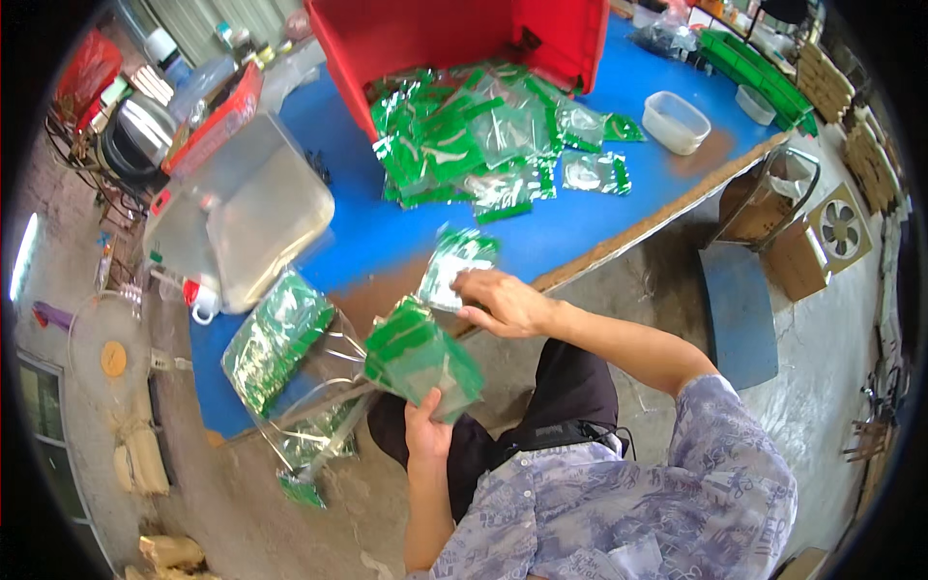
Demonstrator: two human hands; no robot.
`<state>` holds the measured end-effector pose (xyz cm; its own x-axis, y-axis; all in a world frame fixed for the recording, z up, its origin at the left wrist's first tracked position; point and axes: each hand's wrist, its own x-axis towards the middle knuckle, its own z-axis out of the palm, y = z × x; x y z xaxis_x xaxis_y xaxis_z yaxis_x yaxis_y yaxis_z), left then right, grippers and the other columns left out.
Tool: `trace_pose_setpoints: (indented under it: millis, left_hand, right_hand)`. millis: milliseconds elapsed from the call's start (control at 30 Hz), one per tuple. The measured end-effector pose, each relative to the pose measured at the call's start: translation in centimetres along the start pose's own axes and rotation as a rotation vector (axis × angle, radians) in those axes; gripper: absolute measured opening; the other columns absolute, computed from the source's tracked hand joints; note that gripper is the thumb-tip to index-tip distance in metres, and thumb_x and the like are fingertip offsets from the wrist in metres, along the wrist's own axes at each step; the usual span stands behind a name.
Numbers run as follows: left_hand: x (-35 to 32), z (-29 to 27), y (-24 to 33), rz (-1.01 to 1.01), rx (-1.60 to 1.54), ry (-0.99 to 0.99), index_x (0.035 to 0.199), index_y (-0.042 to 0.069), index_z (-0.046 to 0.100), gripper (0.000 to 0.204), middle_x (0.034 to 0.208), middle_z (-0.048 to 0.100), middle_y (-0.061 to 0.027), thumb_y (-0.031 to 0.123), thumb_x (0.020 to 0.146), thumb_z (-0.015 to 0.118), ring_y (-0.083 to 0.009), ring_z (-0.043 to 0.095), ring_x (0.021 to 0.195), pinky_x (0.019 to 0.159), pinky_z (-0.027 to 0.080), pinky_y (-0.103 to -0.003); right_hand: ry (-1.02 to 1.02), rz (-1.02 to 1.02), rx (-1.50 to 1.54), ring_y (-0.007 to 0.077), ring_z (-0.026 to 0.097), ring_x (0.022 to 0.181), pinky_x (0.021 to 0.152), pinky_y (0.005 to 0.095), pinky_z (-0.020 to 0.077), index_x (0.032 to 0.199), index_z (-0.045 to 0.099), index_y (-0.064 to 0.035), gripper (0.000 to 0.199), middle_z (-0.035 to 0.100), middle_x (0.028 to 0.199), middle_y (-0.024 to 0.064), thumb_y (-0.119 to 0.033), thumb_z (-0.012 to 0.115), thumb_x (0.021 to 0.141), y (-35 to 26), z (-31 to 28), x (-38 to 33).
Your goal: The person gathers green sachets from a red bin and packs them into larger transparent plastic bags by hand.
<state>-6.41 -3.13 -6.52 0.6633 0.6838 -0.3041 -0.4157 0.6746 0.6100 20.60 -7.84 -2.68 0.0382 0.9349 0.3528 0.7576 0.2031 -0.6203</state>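
Observation:
My left hand [427, 430] grips a stack of green-and-clear plastic packets [425, 365] by its lower edge, fanned slightly over my lap. Closed on one more green-edged clear packet [456, 263], my right hand [507, 302] is just above the near edge of the table; this packet is blurred. A large clear bag [280, 338] filled with similar packets lies left of the stack, partly hanging over the table edge. Beyond my hands, a heap of green packets [454, 145] spills from a red bin [464, 34] tipped on its side.
The blue table [377, 246] has a worn brown front edge. A translucent lidded box [266, 213] stands at the left, a small clear tub [675, 123] at the right. Farther right are a green tray [754, 72], a blue stool [739, 314] and a carton [797, 261].

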Motion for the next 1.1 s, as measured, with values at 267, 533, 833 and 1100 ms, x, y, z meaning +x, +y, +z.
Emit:
trace_pose_setpoints:
  millis: [267, 533, 833, 1100]
  left_hand:
    - [1.1, 2.1, -0.3, -0.035, 0.141, 0.026, 0.138, 0.0, 0.047, 0.053, 0.132, 0.058, -0.0121, 0.005, 0.089, 0.067, -0.0284, 0.057, 0.121, 0.106, 0.046, -0.045]
    - [-0.4, -0.8, -0.1, -0.003, 0.027, 0.032, 0.14, 0.0, 0.047, 0.055, 0.136, 0.057, -0.0137, 0.008, 0.089, 0.067, -0.0317, 0.055, 0.125, 0.109, 0.044, -0.048]
    - [0.9, 1.1, -1.9, -0.107, -0.054, 0.025, 0.137, -0.001, 0.048, 0.052, 0.133, 0.058, -0.0122, 0.005, 0.09, 0.067, -0.0289, 0.057, 0.122, 0.107, 0.045, -0.047]
    - [-1.0, -1.8, -1.8, -0.1, -0.124, 0.009, 0.141, 0.002, 0.047, 0.055, 0.137, 0.057, -0.0126, 0.005, 0.088, 0.065, -0.0315, 0.052, 0.128, 0.111, 0.041, -0.051]
  right_hand:
    - [0.526, 0.279, -0.601, 0.042, 0.05, 0.126, 0.102, 0.053, 0.0413, 0.132, 0.053, -0.0021, 0.059, 0.055, 0.134, 0.0241, -0.051, 0.05, 0.099, 5.2, -3.3, 7.6]
    - [0.186, 0.099, -0.535, 0.0437, 0.046, 0.13, 0.11, 0.054, 0.0353, 0.118, 0.055, 0.004, 0.054, 0.053, 0.132, 0.0265, -0.043, 0.063, 0.092, 1.7, -1.7, -0.7]
    - [0.374, 0.248, -0.229, 0.0402, 0.063, 0.093, 0.081, 0.0471, 0.0507, 0.101, 0.061, 0.0003, 0.033, 0.064, 0.101, 0.0191, -0.032, 0.058, 0.097, -0.1, -2.4, 4.0]
    - [0.161, 0.252, -0.419, 0.0345, 0.06, 0.101, 0.084, 0.045, 0.0494, 0.106, 0.065, -0.0013, 0.037, 0.059, 0.105, 0.0183, -0.036, 0.064, 0.093, 2.4, -3.3, 0.3]
